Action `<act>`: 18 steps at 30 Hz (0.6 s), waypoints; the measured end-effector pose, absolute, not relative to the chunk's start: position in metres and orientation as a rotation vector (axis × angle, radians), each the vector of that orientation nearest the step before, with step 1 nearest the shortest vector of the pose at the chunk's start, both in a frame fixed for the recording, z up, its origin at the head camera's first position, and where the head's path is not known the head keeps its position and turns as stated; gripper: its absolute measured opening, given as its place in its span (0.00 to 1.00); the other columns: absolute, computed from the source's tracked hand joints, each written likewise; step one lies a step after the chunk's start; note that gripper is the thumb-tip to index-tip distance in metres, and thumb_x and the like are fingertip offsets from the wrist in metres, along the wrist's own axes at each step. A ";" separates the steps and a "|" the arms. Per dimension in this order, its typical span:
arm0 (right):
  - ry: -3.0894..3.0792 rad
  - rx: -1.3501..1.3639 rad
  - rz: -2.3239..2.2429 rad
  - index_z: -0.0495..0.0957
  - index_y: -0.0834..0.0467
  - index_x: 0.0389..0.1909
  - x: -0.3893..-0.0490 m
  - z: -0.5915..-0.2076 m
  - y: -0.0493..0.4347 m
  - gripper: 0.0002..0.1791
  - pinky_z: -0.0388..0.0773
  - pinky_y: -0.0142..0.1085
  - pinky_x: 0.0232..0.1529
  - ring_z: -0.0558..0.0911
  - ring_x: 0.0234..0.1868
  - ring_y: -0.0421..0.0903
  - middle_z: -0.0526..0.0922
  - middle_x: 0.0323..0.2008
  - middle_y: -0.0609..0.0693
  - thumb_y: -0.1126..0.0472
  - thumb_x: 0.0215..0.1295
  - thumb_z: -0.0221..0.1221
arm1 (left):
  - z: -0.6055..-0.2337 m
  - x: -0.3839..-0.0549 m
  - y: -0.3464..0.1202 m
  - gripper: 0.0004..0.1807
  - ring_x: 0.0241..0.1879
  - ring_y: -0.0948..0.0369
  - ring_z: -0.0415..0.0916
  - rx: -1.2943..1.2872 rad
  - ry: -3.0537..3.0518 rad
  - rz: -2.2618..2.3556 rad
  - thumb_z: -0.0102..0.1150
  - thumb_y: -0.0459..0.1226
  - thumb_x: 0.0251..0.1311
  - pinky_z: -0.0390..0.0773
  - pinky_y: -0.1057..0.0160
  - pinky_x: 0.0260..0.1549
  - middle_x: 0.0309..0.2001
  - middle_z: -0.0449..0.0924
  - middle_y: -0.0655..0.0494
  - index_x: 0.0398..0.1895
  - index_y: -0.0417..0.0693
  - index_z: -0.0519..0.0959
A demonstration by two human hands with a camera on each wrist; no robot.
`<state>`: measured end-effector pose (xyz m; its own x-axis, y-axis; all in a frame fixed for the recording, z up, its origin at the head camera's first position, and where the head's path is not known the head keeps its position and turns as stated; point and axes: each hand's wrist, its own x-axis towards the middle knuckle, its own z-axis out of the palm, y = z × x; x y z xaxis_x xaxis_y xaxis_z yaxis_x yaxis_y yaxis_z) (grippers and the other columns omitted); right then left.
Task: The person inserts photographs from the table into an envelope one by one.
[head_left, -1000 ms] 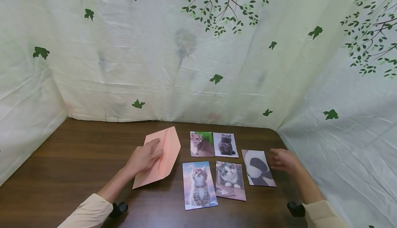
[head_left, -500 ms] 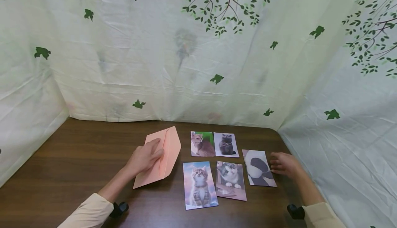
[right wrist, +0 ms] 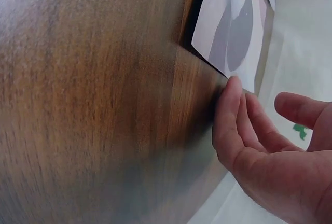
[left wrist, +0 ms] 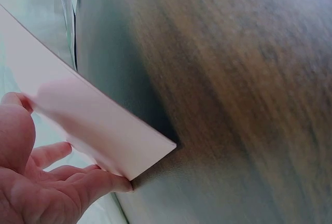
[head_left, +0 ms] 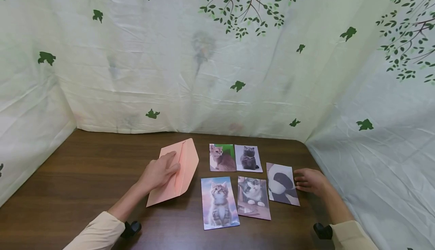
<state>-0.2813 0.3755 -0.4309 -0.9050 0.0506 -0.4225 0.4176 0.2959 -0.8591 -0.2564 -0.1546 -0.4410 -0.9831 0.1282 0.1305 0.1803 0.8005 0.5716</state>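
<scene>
Right hand (head_left: 313,181) — thumb spread wide — has nudged the rightmost card (head_left: 283,184) leftward, left hand (head_left: 159,172) pinching the pink envelope (head_left: 187,166), insides hidden.

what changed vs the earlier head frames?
The rightmost card turned slightly, its near end swinging left; the right hand, at its right edge, shifted slightly nearer the person. Nothing newly gripped or released. Unchanged: left hand holding the pink envelope, other four cards.

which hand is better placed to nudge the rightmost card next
Probably the right hand: it is at the outer edge of the rightmost card, grasping nothing. The left hand has its grip on the pink envelope, farther from that card.
</scene>
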 end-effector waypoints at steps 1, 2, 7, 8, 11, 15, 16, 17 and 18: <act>2.253 0.425 -1.640 0.59 0.78 0.68 -0.282 -0.431 0.376 0.29 0.84 0.36 0.40 0.81 0.33 0.43 0.79 0.38 0.54 0.60 0.76 0.46 | -0.441 -0.257 -0.155 0.31 0.57 0.33 0.77 -0.250 -2.897 -0.930 0.53 0.43 0.68 0.76 0.39 0.54 0.61 0.77 0.32 0.70 0.36 0.69; 2.252 0.427 -1.634 0.59 0.78 0.68 -0.283 -0.431 0.376 0.29 0.84 0.36 0.40 0.81 0.33 0.43 0.79 0.38 0.54 0.60 0.76 0.46 | -0.441 -0.257 -0.155 0.31 0.56 0.33 0.77 -0.251 -2.894 -0.927 0.53 0.43 0.68 0.76 0.39 0.54 0.61 0.78 0.32 0.70 0.35 0.70; 2.267 0.445 -1.602 0.61 0.78 0.67 -0.286 -0.432 0.376 0.29 0.83 0.34 0.40 0.80 0.33 0.43 0.79 0.37 0.54 0.60 0.76 0.46 | -0.441 -0.257 -0.155 0.31 0.56 0.33 0.78 -0.257 -2.884 -0.918 0.53 0.43 0.68 0.76 0.39 0.54 0.60 0.78 0.31 0.70 0.35 0.70; 2.272 0.448 -1.597 0.62 0.78 0.66 -0.287 -0.432 0.376 0.29 0.83 0.34 0.40 0.79 0.34 0.43 0.79 0.37 0.54 0.59 0.76 0.47 | -0.441 -0.257 -0.155 0.31 0.56 0.33 0.78 -0.257 -2.884 -0.916 0.53 0.43 0.68 0.76 0.39 0.54 0.60 0.78 0.31 0.70 0.35 0.70; 2.289 0.453 -1.584 0.65 0.78 0.65 -0.288 -0.432 0.375 0.28 0.83 0.34 0.40 0.79 0.34 0.44 0.78 0.37 0.54 0.59 0.76 0.47 | -0.441 -0.256 -0.155 0.31 0.56 0.33 0.77 -0.254 -2.886 -0.914 0.53 0.43 0.68 0.76 0.39 0.54 0.61 0.78 0.31 0.70 0.35 0.70; 2.303 0.463 -1.579 0.70 0.77 0.60 -0.291 -0.433 0.375 0.25 0.83 0.34 0.40 0.79 0.34 0.44 0.79 0.37 0.53 0.59 0.76 0.48 | -0.442 -0.256 -0.155 0.31 0.57 0.32 0.76 -0.248 -2.898 -0.914 0.53 0.43 0.69 0.75 0.39 0.55 0.63 0.76 0.32 0.70 0.35 0.69; 2.307 0.462 -1.575 0.70 0.77 0.60 -0.291 -0.433 0.374 0.25 0.83 0.34 0.40 0.79 0.35 0.44 0.79 0.37 0.53 0.59 0.76 0.48 | -0.442 -0.256 -0.155 0.31 0.58 0.32 0.76 -0.246 -2.903 -0.917 0.52 0.43 0.69 0.75 0.39 0.55 0.63 0.76 0.32 0.71 0.35 0.69; 2.310 0.466 -1.572 0.70 0.77 0.60 -0.292 -0.434 0.374 0.25 0.82 0.34 0.40 0.79 0.35 0.44 0.80 0.38 0.53 0.59 0.76 0.48 | -0.442 -0.256 -0.155 0.31 0.58 0.32 0.76 -0.247 -2.905 -0.916 0.52 0.43 0.69 0.75 0.39 0.55 0.63 0.76 0.32 0.71 0.35 0.69; 2.315 0.467 -1.567 0.70 0.77 0.60 -0.293 -0.434 0.374 0.25 0.82 0.34 0.41 0.79 0.36 0.45 0.80 0.38 0.53 0.58 0.76 0.48 | -0.442 -0.256 -0.155 0.31 0.58 0.32 0.76 -0.249 -2.907 -0.913 0.52 0.44 0.69 0.75 0.39 0.55 0.64 0.75 0.32 0.71 0.35 0.68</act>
<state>-0.2926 0.3745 -0.4343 -0.9000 0.0953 -0.4254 0.4304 0.3498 -0.8321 -0.2565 -0.1551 -0.4421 -0.9833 0.1293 0.1283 0.1794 0.8086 0.5603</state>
